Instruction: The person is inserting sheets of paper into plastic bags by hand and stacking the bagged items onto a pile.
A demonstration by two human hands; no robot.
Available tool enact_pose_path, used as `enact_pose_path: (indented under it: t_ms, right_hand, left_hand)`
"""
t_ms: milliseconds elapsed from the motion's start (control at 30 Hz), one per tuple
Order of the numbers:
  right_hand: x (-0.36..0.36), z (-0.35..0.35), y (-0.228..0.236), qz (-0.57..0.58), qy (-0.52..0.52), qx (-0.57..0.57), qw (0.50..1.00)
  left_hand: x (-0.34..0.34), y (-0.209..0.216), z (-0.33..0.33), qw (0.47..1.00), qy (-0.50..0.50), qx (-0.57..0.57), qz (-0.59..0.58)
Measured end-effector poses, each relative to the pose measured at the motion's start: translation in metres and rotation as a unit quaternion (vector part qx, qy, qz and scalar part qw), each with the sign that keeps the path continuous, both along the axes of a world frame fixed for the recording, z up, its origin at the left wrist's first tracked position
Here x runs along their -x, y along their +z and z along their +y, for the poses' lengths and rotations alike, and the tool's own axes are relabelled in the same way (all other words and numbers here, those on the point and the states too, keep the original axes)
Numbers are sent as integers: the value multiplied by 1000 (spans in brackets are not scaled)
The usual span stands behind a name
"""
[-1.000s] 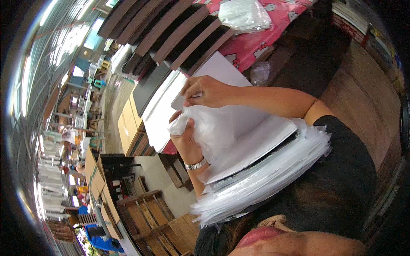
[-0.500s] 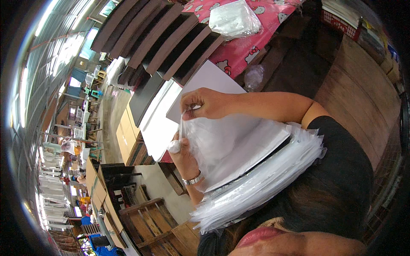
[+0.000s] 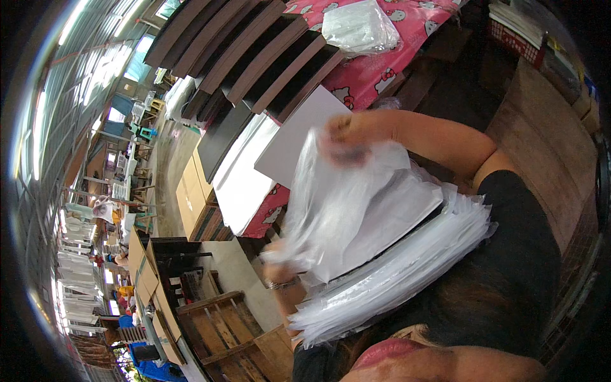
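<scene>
A thin clear plastic bag (image 3: 312, 197) is stretched between my two hands and blurred by motion. Its upper edge is gripped by my right hand (image 3: 344, 143), whose fingers are closed and smeared. Lower down, my left hand (image 3: 278, 260), with a metal-band watch at the wrist, is blurred at the bag's other side; its fingers look closed on the film. Below the bag lies a thick stack of clear plastic bags (image 3: 394, 280) against my body. A pale flat board (image 3: 280, 149) shows behind my right hand.
Dark brown slabs (image 3: 248, 57) stand in a row at the upper left. A pink patterned cloth (image 3: 382, 63) carries a plastic-wrapped packet (image 3: 359, 28). White sheets (image 3: 238, 197) and cardboard boxes (image 3: 191, 184) lie to the left. A wooden pallet-like frame (image 3: 219, 325) sits lower left.
My hands have moved apart: the right went up and to the right, the left slightly down. The plastic bag between them is now spread out.
</scene>
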State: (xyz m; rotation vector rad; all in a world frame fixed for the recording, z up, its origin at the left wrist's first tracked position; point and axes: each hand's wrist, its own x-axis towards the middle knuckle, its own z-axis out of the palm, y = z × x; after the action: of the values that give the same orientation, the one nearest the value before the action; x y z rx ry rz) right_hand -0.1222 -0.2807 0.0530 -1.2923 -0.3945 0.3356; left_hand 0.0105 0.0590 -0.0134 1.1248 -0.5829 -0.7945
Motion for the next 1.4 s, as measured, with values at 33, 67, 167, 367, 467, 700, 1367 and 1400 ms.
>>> enact_pose_path:
  t_ms: [33,67,167,367,467,700,1367,1400]
  right_hand:
    - [-2,4,-1,31,-5,177,984]
    - [-4,4,-5,-40,23,179,983]
    - [-5,-10,-6,-199,-68,108,972]
    - [-6,-4,-1,-27,-84,105,991]
    - [8,-24,-7,-104,1,251,962]
    - [-6,-32,-23,-27,-138,-200,970]
    - [46,-27,-15,-69,-305,146,939]
    - [50,-29,-20,-13,-295,120,948]
  left_hand:
    - [-6,6,10,999,-3,53,13]
    - [-10,14,18,995,-17,94,27]
    - [-12,10,13,994,-108,2,-7]
    - [-19,9,13,983,-165,23,-73]
    - [-43,6,24,975,-54,205,68]
    - [-50,-50,6,987,85,114,76]
    - [6,37,-32,954,263,-139,-26]
    - [4,41,-27,956,240,-168,19]
